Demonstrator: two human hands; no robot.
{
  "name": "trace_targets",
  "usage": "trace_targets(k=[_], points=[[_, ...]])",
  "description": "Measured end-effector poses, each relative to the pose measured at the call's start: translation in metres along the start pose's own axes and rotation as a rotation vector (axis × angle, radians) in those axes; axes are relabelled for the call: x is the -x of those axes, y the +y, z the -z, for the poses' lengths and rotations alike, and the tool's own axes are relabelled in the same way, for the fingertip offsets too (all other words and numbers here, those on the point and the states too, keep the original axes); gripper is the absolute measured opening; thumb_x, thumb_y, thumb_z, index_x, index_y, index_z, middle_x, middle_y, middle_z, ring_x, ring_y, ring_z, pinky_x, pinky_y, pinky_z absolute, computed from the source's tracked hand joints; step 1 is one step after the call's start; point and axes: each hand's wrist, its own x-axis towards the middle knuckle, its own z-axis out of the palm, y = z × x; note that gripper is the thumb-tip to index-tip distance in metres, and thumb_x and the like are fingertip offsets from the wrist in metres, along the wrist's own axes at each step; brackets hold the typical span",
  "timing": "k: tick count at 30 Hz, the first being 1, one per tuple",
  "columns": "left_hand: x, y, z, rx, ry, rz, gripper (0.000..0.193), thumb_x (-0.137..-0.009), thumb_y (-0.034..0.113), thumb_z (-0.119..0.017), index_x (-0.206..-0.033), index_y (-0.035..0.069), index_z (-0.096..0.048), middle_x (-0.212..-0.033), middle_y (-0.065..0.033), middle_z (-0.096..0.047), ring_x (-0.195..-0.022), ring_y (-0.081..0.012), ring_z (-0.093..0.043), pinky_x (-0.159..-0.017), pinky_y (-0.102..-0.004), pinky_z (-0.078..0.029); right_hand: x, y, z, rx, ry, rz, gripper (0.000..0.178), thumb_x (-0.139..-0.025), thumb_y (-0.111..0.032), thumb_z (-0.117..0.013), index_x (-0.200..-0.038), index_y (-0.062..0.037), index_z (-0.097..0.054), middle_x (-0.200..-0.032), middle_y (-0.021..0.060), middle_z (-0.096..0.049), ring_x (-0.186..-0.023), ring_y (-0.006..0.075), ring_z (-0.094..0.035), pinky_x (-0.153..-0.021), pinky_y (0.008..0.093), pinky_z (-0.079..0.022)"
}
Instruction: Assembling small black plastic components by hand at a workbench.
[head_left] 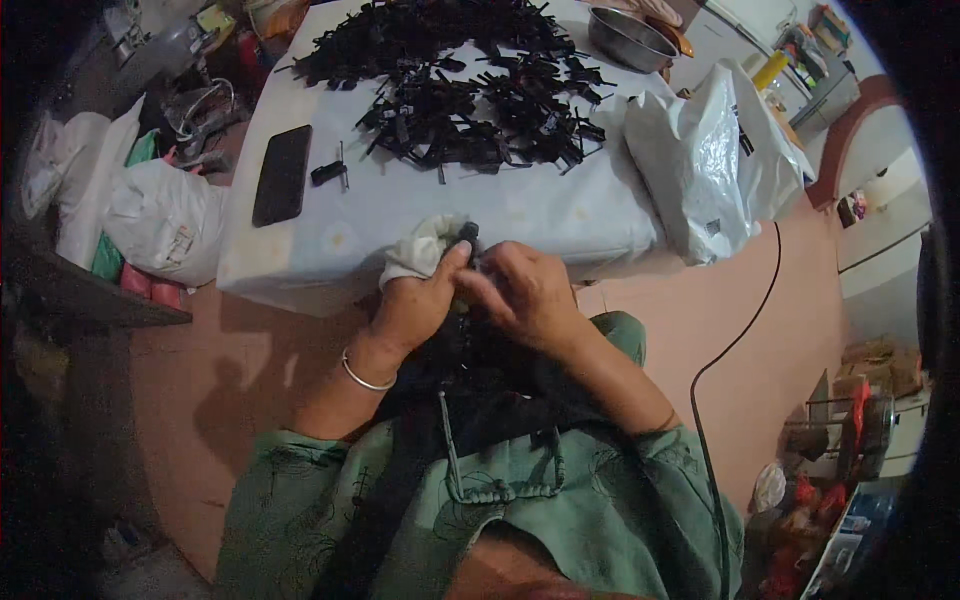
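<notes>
My left hand is closed at the near edge of the table, its thumb pressing a small black plastic part. White fabric covers the fingers of that hand; whether it is a glove or a loose cloth I cannot tell. Against the same part, the bent fingers of my right hand are pinched together, hiding much of it. Farther back lies a big heap of similar black parts with thin pins sticking out. One single black part rests apart from the heap, left of it.
A black phone lies on the left of the white-covered table. At the right edge sits a white plastic bag, with a metal bowl behind it. More bags stand at the left. A black cable runs down the right side.
</notes>
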Motion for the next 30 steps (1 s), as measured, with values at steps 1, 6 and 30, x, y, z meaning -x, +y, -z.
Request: trace_targets(k=[1,6,30], points=[[0.001,-0.001,-0.001,0.009,-0.005,-0.054,0.020,-0.083,0.007,-0.053,-0.102,-0.001,-0.052,-0.081,-0.0047,-0.059,-0.075,-0.0106,-0.054,-0.067,-0.0248,-0.044,-0.003,0.000,-0.001,0.056,0.041,-0.003,0.017,-0.080,-0.016,-0.061,-0.077,-0.0007,-0.053,-0.060,0.0122,-0.053,-0.055,0.0211,-0.055,-0.051,0.0317,-0.042],[0.009,0.019,0.001,0.130,-0.139,0.163,0.021,-0.081,0.007,-0.054,-0.101,-0.001,-0.052,-0.082,-0.0043,-0.059,-0.073,-0.0093,-0.054,-0.065,-0.0244,-0.045,-0.005,0.022,-0.003,-0.390,-0.104,-0.410,0.021,-0.085,-0.017,-0.055,-0.073,0.0002,-0.052,-0.058,0.0060,-0.048,-0.056,0.0090,-0.043,-0.051,0.0260,-0.038],[0.002,0.003,0.007,0.183,-0.045,0.115,0.026,-0.087,0.012,-0.047,-0.111,0.001,-0.044,-0.081,-0.0015,-0.051,-0.068,-0.0088,-0.047,-0.058,-0.0234,-0.041,0.009,0.022,0.014,-0.373,-0.233,-0.277,0.013,-0.083,-0.010,-0.056,-0.086,0.0021,-0.057,-0.070,0.0026,-0.057,-0.069,0.0071,-0.049,-0.064,0.0230,-0.042]])
